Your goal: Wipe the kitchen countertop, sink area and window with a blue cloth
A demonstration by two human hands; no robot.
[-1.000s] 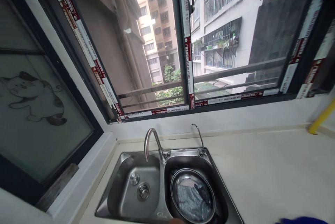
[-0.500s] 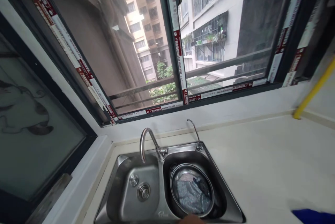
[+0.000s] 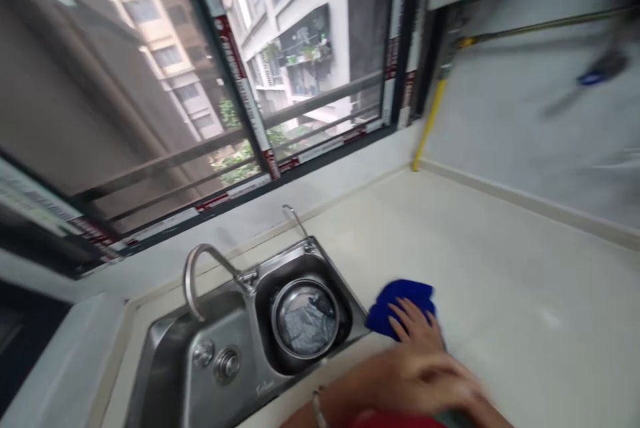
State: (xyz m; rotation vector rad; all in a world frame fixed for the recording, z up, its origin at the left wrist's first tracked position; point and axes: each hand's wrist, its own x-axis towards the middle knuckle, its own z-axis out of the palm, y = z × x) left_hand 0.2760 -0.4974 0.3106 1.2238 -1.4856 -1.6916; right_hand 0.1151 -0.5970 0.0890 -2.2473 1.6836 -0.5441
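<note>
1. Cloth, blue, on countertop beside sink's right edge, under spread right hand.
2. Left hand blurred, close to right one; grip impossible to judge.
3. Better press evenly, palm flat.

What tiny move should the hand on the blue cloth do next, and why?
Maybe slide the cloth a little to the right, away from the sink. The right hand is spread over it, the cloth lies on the counter close to the sink's edge, and more counter stretches that way.
</note>
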